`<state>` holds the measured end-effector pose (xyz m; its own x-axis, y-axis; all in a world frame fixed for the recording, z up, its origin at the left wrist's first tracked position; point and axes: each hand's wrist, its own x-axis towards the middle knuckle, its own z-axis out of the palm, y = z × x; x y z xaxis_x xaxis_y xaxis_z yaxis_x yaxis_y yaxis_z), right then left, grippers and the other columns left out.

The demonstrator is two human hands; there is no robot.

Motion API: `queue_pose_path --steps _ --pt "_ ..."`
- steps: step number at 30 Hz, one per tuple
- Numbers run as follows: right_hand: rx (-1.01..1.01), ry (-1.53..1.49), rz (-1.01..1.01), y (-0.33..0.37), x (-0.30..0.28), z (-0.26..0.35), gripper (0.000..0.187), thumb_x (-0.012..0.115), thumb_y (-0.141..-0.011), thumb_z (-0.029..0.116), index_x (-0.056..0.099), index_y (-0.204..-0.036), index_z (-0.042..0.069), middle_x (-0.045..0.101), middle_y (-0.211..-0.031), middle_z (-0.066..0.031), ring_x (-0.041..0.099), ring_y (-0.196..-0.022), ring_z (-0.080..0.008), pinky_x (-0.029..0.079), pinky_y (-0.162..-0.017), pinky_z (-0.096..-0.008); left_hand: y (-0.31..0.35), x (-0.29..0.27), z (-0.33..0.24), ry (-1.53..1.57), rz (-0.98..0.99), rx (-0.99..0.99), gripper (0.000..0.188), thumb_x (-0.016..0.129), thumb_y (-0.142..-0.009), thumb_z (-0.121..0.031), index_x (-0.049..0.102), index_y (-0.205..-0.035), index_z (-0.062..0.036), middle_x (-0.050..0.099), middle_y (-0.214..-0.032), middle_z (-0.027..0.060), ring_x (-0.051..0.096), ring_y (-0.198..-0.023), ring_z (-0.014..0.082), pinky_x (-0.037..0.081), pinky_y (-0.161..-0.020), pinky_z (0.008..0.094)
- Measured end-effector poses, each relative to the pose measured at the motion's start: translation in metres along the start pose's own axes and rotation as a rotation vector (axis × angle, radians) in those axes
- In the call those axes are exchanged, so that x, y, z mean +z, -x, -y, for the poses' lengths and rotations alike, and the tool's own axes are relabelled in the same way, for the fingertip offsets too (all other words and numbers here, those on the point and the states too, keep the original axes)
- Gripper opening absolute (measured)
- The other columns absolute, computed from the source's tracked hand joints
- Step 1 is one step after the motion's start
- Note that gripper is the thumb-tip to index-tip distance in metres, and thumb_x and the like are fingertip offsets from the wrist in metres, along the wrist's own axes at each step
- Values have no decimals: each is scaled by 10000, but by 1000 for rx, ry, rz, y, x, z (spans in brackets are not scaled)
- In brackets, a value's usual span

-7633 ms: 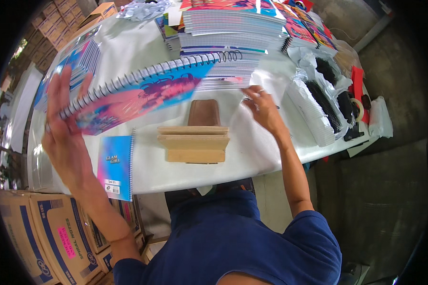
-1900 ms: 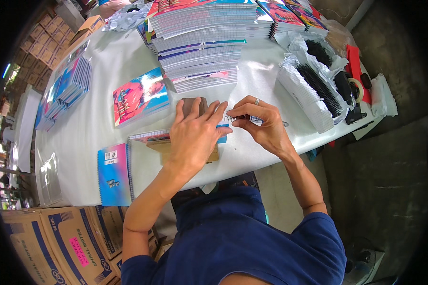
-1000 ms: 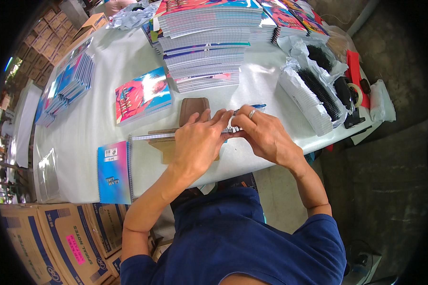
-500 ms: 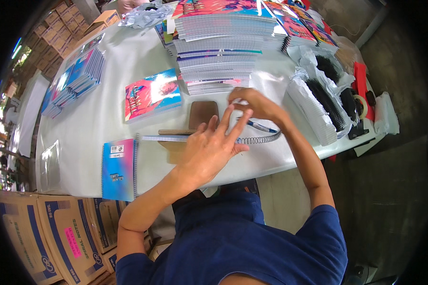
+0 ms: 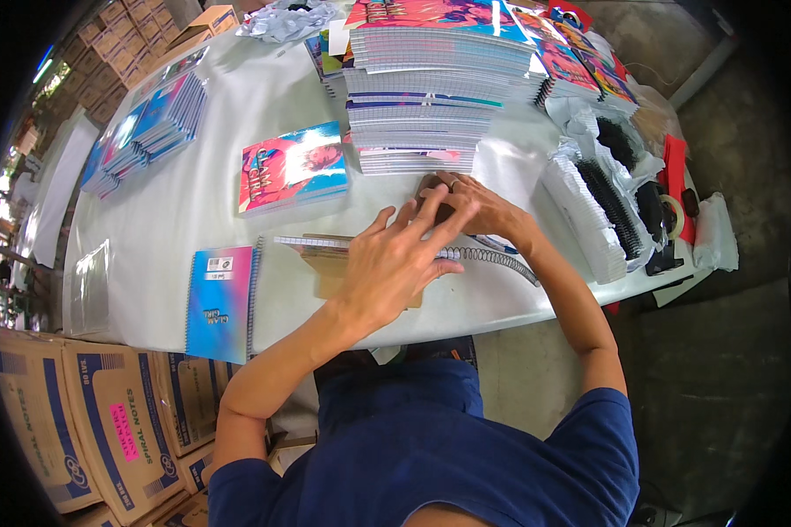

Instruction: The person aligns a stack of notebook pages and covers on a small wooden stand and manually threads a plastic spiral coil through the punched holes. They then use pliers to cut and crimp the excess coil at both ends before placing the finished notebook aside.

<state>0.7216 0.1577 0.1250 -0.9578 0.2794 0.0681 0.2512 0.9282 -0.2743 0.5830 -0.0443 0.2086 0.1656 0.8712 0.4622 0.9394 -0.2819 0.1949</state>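
Note:
My left hand (image 5: 395, 263), fingers spread, lies over a notebook's narrow white page edge (image 5: 312, 241). From under that hand a wire spiral coil (image 5: 505, 258) runs out to the right and curves loosely over the table. A tan board (image 5: 330, 279) shows beneath the notebook. My right hand (image 5: 490, 211) has its fingers curled around a brown block (image 5: 429, 186), just beyond the left fingertips; the hands partly hide it. Beside the coil, a thin blue tool (image 5: 494, 243) is partly covered by my right wrist.
A tall stack of notebooks (image 5: 431, 97) stands ahead. Left of it lies a pink-and-blue pile (image 5: 294, 167); a spiral notebook (image 5: 220, 303) is near the front edge. Wrapped black coils (image 5: 602, 184) and a tape roll (image 5: 673, 216) sit right. Cartons (image 5: 119, 422) stand lower left.
The brown block, earlier flat on the table, is now in my right hand and farther right. The coil's free end has swung nearer the front edge.

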Motion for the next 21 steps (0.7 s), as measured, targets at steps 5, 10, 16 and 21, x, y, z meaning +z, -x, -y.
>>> queue_pose_path --steps 5,10,16,21 --pt "26 -178 -51 6 -19 -10 475 717 -822 264 623 -1238 54 632 -1189 -180 537 -1203 -354 427 -1035 -459 4 11 7 -157 5 57 851 769 -692 -402 425 -1456 -252 517 -1417 68 625 -1103 349 507 -951 423" --pt "-203 -999 -15 43 -105 27 413 628 -879 266 673 -1200 10 677 -1189 -165 649 -1062 -256 475 -965 -371 10 -4 14 -60 -135 -142 985 793 -661 -405 336 -1499 -165 561 -1369 91 625 -1113 325 487 -973 448" --pt "-170 -851 122 34 -99 38 432 635 -877 303 680 -1193 12 685 -1174 -139 638 -1074 -257 462 -966 -373 11 -4 14 -19 -97 -146 1036 812 -637 -400 311 -1510 -151 603 -1310 94 641 -1081 300 511 -941 409" --pt "-69 -648 222 22 -86 47 418 631 -888 267 682 -1091 -95 655 -1168 -248 625 -1118 -358 475 -944 -434 13 -4 14 -33 -115 -159 1039 819 -626 -393 320 -1508 -163 617 -1291 81 646 -1075 287 520 -921 397"
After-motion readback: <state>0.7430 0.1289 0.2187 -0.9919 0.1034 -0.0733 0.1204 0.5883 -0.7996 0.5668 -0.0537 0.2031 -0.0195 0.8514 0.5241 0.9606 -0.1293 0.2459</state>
